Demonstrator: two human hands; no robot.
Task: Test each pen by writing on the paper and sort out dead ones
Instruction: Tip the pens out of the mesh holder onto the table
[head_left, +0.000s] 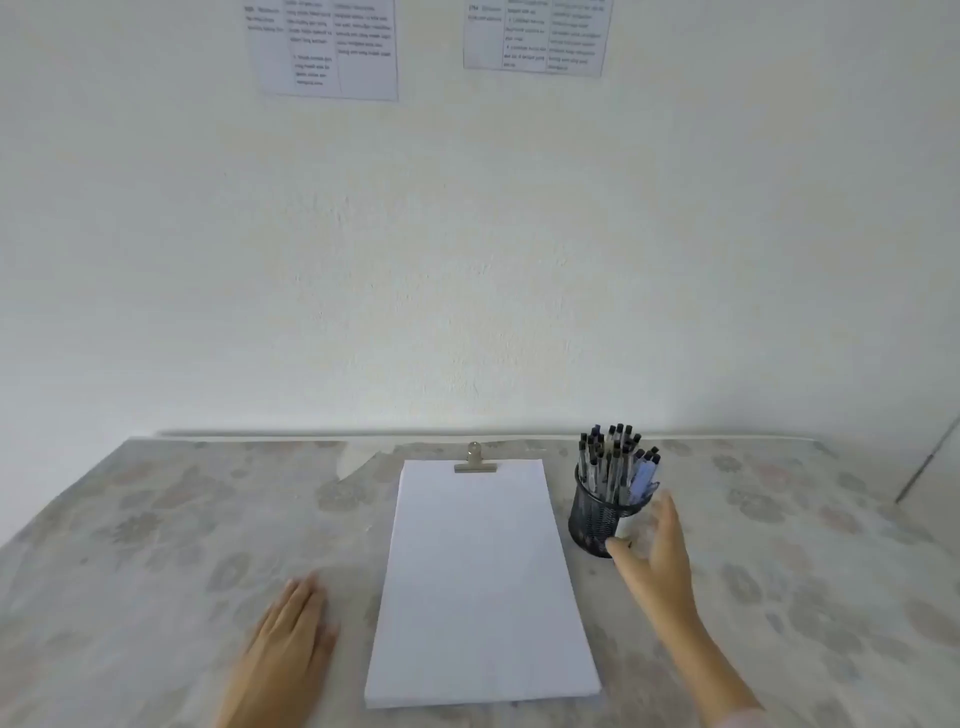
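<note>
While my left hand lies flat beside the paper, my right hand is spread loose, gripping nothing, right by the mesh cup — black-capped pens packed upright inside.

A plain office-like room is suggested by printed notices taped to a white wall above a floral-covered tabletop.

The paper is plain white, held by a silver clip. The pens have black tops and stand in a black mesh cup. The tabletop is grey with faded flowers, and the wall is white.
</note>
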